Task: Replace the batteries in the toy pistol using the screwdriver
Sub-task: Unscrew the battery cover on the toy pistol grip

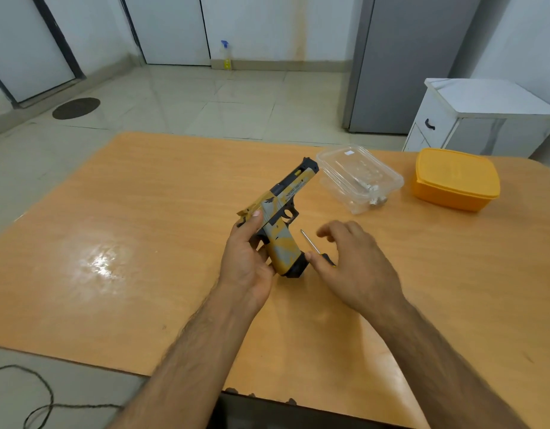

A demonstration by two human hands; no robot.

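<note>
My left hand [247,258] grips the toy pistol [281,218], a yellow, grey and black gun, by the back of its frame, thumb on the slide. The muzzle points up and away to the right, and the black base of the grip hangs just above the table. A small screwdriver [311,244] lies on the orange table [128,243] right of the grip, metal shaft pointing away, its dark handle partly under my right hand [351,261]. That hand hovers over the handle with fingers spread and loosely bent, thumb tip at the handle, nothing held.
A clear plastic container [359,178] with small metal parts inside sits beyond the pistol on the right. An orange lidded box [455,179] stands further right near the table's edge. A white cabinet [484,116] and grey door are behind; a cable [35,400] lies on the floor.
</note>
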